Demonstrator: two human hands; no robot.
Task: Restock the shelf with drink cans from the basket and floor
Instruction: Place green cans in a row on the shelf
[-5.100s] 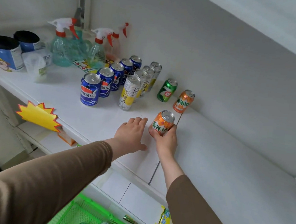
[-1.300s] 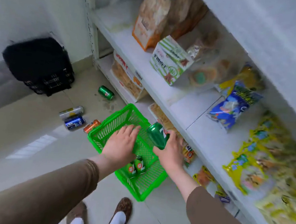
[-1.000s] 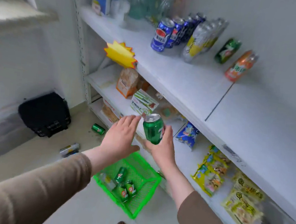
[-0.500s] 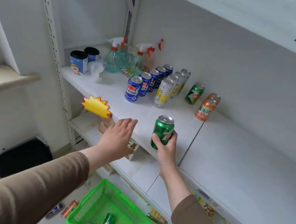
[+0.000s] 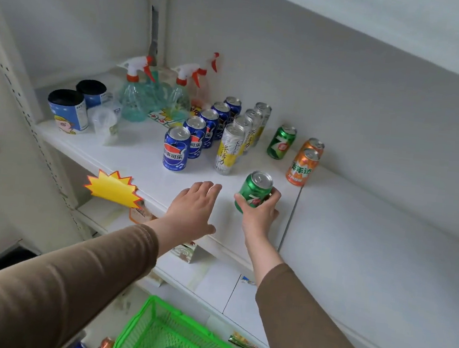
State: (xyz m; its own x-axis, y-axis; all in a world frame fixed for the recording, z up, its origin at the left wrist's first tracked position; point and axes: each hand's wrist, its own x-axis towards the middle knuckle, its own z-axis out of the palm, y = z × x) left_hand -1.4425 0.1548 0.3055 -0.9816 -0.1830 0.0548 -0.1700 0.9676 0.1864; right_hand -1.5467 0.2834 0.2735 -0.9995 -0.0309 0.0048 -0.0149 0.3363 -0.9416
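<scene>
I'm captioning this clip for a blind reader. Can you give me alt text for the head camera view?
A person's right hand grips a green can over the white shelf, in front of another green can; the left hand lies flat and open beside it. Behind stand rows of blue cans, silver-yellow cans and orange cans. A green basket sits below.

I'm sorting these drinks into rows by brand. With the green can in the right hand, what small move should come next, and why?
Probably slide the held green aluminium can back and set it in front of the lone green can. The right hand grips it near the white shelf front, and the blue, silver and orange cans already stand in rows.
</scene>
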